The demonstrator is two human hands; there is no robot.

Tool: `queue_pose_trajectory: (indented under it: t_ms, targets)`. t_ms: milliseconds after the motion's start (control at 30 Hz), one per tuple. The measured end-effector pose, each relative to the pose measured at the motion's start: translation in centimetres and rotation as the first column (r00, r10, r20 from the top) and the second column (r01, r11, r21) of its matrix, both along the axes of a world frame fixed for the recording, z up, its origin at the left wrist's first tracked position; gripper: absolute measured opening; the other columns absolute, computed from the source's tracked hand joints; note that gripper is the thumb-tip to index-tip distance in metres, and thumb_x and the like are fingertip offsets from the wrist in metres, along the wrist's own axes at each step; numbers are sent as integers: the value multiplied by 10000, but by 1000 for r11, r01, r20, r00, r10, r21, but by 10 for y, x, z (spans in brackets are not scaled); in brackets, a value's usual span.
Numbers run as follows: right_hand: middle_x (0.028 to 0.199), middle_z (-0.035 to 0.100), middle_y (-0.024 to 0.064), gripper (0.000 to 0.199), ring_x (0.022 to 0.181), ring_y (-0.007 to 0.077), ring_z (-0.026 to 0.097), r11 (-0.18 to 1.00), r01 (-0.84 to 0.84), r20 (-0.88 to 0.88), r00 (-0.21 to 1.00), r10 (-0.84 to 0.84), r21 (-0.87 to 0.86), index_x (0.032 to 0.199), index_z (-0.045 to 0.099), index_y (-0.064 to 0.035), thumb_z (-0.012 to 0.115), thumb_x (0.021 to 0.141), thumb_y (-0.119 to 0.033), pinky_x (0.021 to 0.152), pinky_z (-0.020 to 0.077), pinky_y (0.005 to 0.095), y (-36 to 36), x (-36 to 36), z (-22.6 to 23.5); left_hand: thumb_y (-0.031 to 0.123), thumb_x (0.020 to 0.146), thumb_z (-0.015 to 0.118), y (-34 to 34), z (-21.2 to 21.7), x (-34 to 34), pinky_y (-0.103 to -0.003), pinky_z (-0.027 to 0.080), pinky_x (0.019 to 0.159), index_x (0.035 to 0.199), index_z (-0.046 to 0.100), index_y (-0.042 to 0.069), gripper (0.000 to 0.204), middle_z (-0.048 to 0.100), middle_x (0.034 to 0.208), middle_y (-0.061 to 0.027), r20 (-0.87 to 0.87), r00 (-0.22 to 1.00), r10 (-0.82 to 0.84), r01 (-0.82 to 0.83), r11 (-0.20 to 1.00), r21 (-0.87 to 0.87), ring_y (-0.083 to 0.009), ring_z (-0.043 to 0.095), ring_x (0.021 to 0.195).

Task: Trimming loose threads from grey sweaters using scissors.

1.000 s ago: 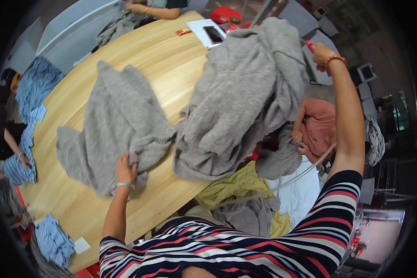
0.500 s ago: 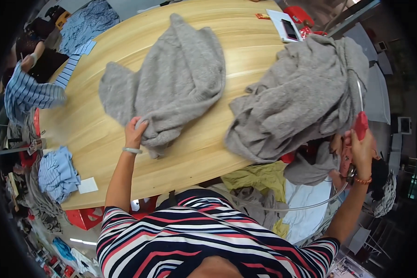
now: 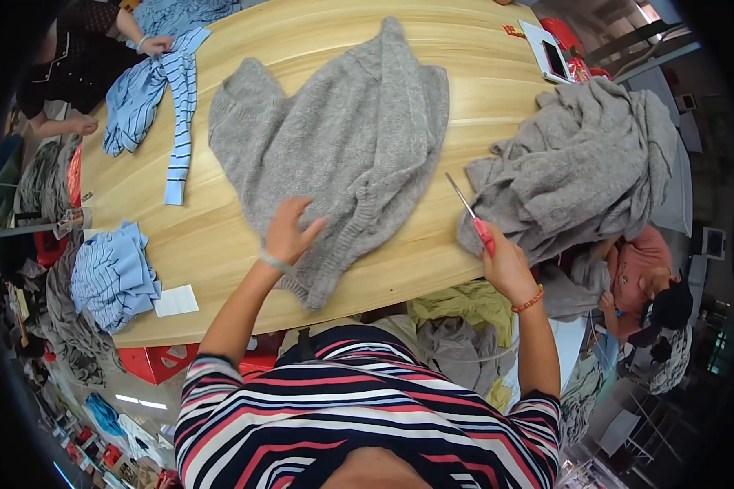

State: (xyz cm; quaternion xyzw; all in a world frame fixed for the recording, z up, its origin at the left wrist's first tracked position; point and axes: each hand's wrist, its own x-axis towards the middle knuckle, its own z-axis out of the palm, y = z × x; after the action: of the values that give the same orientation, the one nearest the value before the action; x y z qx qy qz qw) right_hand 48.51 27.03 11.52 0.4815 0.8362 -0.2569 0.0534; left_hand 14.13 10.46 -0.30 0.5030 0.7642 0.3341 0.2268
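Observation:
A grey knitted sweater (image 3: 326, 138) lies spread on the wooden table (image 3: 253, 281) in front of me, its ribbed edge toward my side. Over its near left part is my left hand (image 3: 289, 234), fingers spread and holding nothing; whether it touches the knit I cannot tell. My right hand (image 3: 506, 265) is closed round a pair of red-handled scissors (image 3: 483, 232). Their thin metal blades point up and left, into the gap between the sweater and a heap of similar grey knitwear (image 3: 579, 163) on the right.
At the far left, a co-worker's hand (image 3: 156, 45) touches a blue striped garment (image 3: 134, 102). A folded blue striped pile (image 3: 114, 277) and white paper (image 3: 176, 301) sit near the left edge. A phone (image 3: 555, 59) lies far right. Another person (image 3: 640, 273) handles grey cloth beyond the right edge.
My left hand has let go of the sweater's near edge and its fingers are spread. The sweater lies flatter. My right hand has brought the scissors left, from beyond the heap to its near side.

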Motion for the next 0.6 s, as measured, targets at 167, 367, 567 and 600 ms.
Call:
queue_pose_trajectory:
  t_ms: [167, 367, 567, 600]
  targets:
    - [887, 630, 244, 476, 867, 453, 589, 997, 73, -32, 997, -74, -30, 1289, 454, -114, 551, 828, -42, 741, 465, 491, -30, -19, -3, 275, 729, 766, 85, -11, 50, -399, 482, 795, 1121, 571, 57, 490, 551, 1098, -152, -158, 951, -267, 283, 955, 93, -317, 570, 949]
    - [892, 636, 233, 465, 889, 449, 588, 992, 118, -24, 993, -119, -33, 1283, 457, -122, 557, 833, -61, 751, 461, 497, -55, -19, 3, 250, 716, 748, 90, -78, 44, -414, 447, 879, 1060, 594, 45, 429, 569, 1036, -190, 138, 982, -133, 144, 987, -73, -371, 532, 1016]
    - [914, 631, 253, 421, 891, 458, 586, 994, 53, 1, 999, -53, -94, 1261, 464, -141, 549, 851, -100, 764, 457, 520, -42, -25, -19, 257, 750, 718, 96, -74, 44, -377, 475, 800, 932, 646, 42, 290, 625, 1007, -155, 39, 993, -111, 115, 986, -118, -282, 586, 929]
    - [911, 631, 259, 394, 883, 460, 589, 995, 40, 41, 998, -36, -90, 1249, 465, -155, 542, 864, -119, 777, 457, 528, -39, -27, -20, 257, 750, 718, 97, -72, 44, -377, 475, 800, 932, 646, 42, 290, 625, 1007, -155, 37, 994, -105, 109, 987, -122, -282, 586, 929]
